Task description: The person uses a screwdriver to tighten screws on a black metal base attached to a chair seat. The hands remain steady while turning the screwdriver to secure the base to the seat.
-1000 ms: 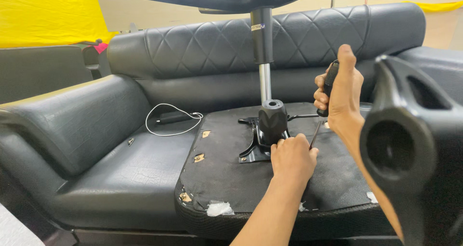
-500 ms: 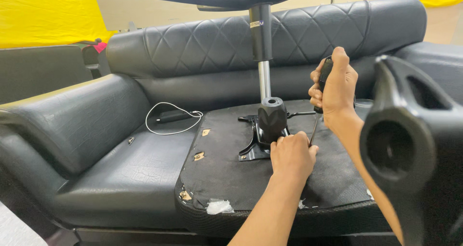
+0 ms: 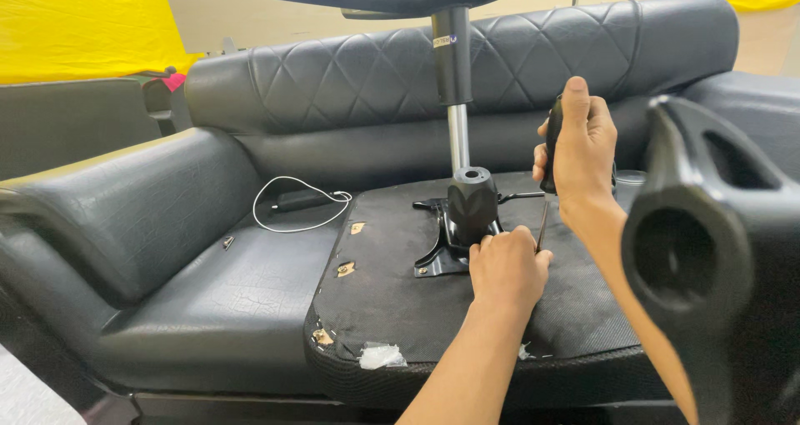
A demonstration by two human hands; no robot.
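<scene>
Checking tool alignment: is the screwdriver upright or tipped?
Roughly upright. The right hand grips the screwdriver handle high, shaft pointing almost straight down beside the left hand.

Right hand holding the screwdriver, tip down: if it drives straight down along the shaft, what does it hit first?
The right hand holds the screwdriver pointing down. Its tip sits just beside the left hand's fingers, so it would probably meet the seat underside near the metal mounting plate; depth is unclear.

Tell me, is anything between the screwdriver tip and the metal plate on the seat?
Nothing visible blocks it. The right hand holds the screwdriver upright, its shaft running down beside the left hand, which rests by the metal plate. The tip itself is hidden.
</scene>
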